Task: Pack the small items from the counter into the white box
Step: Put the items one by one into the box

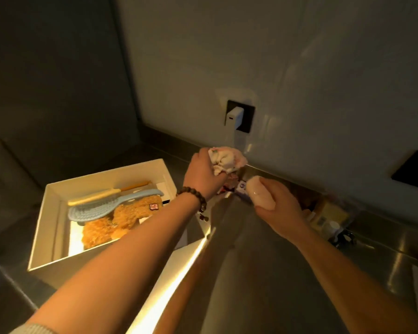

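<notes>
White box point(44, 227), bench's left edge: brushes, plush inside. Left hand point(203, 174) clutches soft toy point(225, 160); right hand point(275, 201) clasps pale pad point(261, 196). Pickup step; next, carry both leftward into box.

Items point(323, 213) beside right hand blurred, box's point(101, 182) near corner hidden by forearm

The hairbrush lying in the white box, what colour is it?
Light blue: the plastic hairbrush shows best in the head view.
</notes>
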The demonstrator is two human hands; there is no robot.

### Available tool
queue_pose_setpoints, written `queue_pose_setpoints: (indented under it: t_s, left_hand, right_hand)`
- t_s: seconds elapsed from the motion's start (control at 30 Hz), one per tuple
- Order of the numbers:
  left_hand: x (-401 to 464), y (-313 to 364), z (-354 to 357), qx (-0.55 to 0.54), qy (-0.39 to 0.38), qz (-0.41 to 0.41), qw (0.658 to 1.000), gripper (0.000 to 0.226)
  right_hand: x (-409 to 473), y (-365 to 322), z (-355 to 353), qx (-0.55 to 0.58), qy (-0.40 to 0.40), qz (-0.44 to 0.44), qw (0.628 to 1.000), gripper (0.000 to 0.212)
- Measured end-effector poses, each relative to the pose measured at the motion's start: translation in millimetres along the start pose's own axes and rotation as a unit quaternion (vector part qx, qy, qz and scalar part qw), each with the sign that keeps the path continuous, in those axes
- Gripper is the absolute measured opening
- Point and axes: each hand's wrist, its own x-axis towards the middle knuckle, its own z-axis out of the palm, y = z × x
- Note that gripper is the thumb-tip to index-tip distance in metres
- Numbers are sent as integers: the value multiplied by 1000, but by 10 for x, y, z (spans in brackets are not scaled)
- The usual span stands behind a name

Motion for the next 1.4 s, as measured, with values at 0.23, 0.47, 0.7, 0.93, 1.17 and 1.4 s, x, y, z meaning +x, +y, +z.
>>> queue_pose_setpoints:
  t_s: [0.23, 0.47, 0.7, 0.93, 1.17, 1.4]
  left_hand:
    - [-103, -696, -1364, 84, 81, -79, 990, 52]
    - [-463, -1390, -2469, 133, 143, -141, 970, 50]
    - [-743, -1779, -2929, 148, 171, -138, 964, 35]
    - [-805, -2054, -3104, 159, 170, -167, 958, 48]
    - [-741, -2123, -3057, 148, 166, -163, 961, 48]
    - [-718, -2146, -3012, 147, 166, -168, 960, 50]
  right_hand:
    - [315, -1011, 529, 60, -107, -83, 989, 71]
    - [456, -1798, 1410, 86, -257, -163, 949, 69]
    - [519, -2251, 2192, -12, -412, -211, 886, 71]
    - [388, -2430, 2692, -63, -475, -261, 838, 68]
    - [301, -2518, 2862, -80, -449, -248, 855, 76]
    - [437, -2458, 2773, -9, -508, -191, 840, 61]
